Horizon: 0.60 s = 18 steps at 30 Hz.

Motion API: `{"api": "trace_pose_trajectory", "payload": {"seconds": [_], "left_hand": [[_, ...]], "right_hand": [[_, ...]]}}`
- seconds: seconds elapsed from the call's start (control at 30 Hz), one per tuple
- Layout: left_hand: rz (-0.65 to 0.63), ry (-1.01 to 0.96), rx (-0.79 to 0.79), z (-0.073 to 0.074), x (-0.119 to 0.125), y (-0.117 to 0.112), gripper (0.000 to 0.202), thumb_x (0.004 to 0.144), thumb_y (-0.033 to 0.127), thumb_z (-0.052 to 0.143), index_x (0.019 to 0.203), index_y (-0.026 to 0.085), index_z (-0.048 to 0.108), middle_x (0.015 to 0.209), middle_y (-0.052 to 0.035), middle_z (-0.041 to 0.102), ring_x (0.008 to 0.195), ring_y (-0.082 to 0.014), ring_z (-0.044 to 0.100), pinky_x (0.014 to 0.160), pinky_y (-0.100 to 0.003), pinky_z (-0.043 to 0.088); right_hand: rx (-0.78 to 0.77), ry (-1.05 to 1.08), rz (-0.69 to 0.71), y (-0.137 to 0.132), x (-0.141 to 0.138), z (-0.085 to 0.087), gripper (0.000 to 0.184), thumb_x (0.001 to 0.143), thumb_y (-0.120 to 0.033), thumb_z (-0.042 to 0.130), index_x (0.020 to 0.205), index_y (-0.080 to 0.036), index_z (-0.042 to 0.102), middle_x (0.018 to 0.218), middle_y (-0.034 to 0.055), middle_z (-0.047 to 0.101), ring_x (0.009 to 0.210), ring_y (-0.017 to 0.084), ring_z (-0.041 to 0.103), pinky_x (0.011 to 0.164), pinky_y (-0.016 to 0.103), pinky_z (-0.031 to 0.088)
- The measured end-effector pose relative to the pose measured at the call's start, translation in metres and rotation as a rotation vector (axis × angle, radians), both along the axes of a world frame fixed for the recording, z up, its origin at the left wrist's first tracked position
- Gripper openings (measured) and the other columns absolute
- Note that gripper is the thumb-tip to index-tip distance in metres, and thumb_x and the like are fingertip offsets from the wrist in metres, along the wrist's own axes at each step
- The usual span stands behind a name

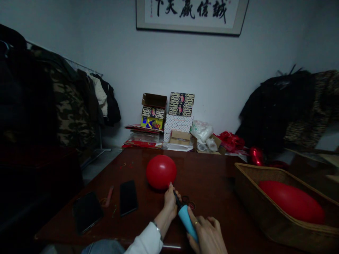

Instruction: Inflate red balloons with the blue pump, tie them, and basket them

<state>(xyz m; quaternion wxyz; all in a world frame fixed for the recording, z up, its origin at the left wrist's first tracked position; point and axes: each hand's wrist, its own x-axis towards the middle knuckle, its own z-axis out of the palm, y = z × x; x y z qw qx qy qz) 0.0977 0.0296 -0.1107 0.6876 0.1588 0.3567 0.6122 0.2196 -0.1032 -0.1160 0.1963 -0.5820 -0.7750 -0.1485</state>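
Observation:
A round, inflated red balloon (161, 171) is over the dark table (212, 176), its neck toward me. My left hand (171, 203) pinches that neck around the black nozzle (177, 199) of a blue hand pump (187, 221). Wrapped about the pump's blue body is my right hand (205, 231), with a ring on one finger. The pump points away from me, up and to the left. Behind the nozzle, partly hidden, lie scissors (191, 204) with dark round handles.
Two dark phone-like devices (128, 197) lie on the left, with a small reddish stick-shaped item (109, 196) between them. A wicker basket (275, 217) at right holds a large red balloon (291, 201). Stacked boxes (178, 121) stand beyond the far edge; clothes racks flank both sides.

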Motion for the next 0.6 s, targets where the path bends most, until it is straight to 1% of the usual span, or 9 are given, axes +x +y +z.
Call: {"api": "trace_pose_trajectory", "payload": {"seconds": [0.07, 0.13, 0.23, 0.37, 0.43, 0.53, 0.6], "left_hand": [[0.002, 0.001, -0.003, 0.000, 0.000, -0.001, 0.050, 0.065, 0.064, 0.065, 0.066, 0.020, 0.040, 0.045, 0.0081, 0.041, 0.036, -0.0062, 0.039, 0.038, -0.019, 0.031], [0.008, 0.004, -0.006, 0.000, -0.001, 0.000, 0.049, 0.065, 0.062, 0.066, 0.065, 0.020, 0.040, 0.044, 0.0082, 0.040, 0.036, -0.0059, 0.038, 0.038, -0.019, 0.030], [0.003, 0.002, -0.008, 0.002, -0.003, 0.002, 0.049, 0.067, 0.061, 0.065, 0.064, 0.020, 0.039, 0.044, 0.0086, 0.039, 0.035, -0.0052, 0.036, 0.037, -0.018, 0.027], [-0.001, -0.001, -0.009, 0.002, -0.003, 0.004, 0.048, 0.070, 0.061, 0.062, 0.063, 0.020, 0.037, 0.042, 0.0097, 0.035, 0.033, -0.0047, 0.033, 0.035, -0.018, 0.024], [-0.005, 0.008, -0.007, 0.001, -0.002, 0.004, 0.048, 0.070, 0.061, 0.062, 0.064, 0.020, 0.037, 0.042, 0.0099, 0.034, 0.033, -0.0048, 0.033, 0.035, -0.018, 0.024], [-0.001, 0.022, 0.008, 0.001, -0.004, 0.005, 0.049, 0.069, 0.063, 0.062, 0.065, 0.020, 0.039, 0.043, 0.0095, 0.036, 0.034, -0.0049, 0.034, 0.035, -0.018, 0.025], [0.009, 0.023, 0.018, 0.002, -0.007, 0.007, 0.049, 0.069, 0.063, 0.062, 0.066, 0.020, 0.040, 0.044, 0.0092, 0.037, 0.034, -0.0049, 0.035, 0.035, -0.018, 0.026]], "right_hand": [[-0.014, 0.015, -0.042, 0.003, -0.007, 0.004, 0.065, 0.074, -0.022, 0.055, 0.136, -0.028, 0.037, 0.086, 0.0002, 0.065, 0.078, 0.017, 0.061, 0.085, 0.036, 0.027], [-0.014, 0.022, -0.076, 0.003, -0.014, 0.005, 0.066, 0.072, -0.020, 0.056, 0.135, -0.029, 0.038, 0.085, 0.0005, 0.064, 0.078, 0.018, 0.061, 0.085, 0.037, 0.027], [-0.007, 0.034, -0.105, 0.001, -0.020, 0.003, 0.065, 0.071, -0.019, 0.056, 0.134, -0.031, 0.041, 0.084, 0.0007, 0.063, 0.077, 0.019, 0.060, 0.085, 0.039, 0.027], [0.017, 0.042, -0.112, -0.002, -0.019, -0.002, 0.064, 0.070, -0.020, 0.056, 0.132, -0.028, 0.043, 0.082, 0.0004, 0.062, 0.075, 0.019, 0.060, 0.085, 0.039, 0.028], [0.036, 0.031, -0.079, -0.004, -0.014, -0.007, 0.066, 0.069, -0.021, 0.057, 0.133, -0.028, 0.041, 0.081, -0.0004, 0.062, 0.073, 0.018, 0.060, 0.083, 0.038, 0.029], [0.078, 0.019, -0.026, -0.010, -0.003, -0.020, 0.073, 0.067, -0.022, 0.056, 0.136, -0.030, 0.036, 0.081, -0.0009, 0.064, 0.072, 0.018, 0.060, 0.080, 0.037, 0.031], [0.111, 0.039, -0.056, -0.017, 0.005, -0.031, 0.078, 0.065, -0.022, 0.055, 0.139, -0.032, 0.031, 0.082, -0.0009, 0.064, 0.072, 0.019, 0.061, 0.082, 0.040, 0.031]]}}
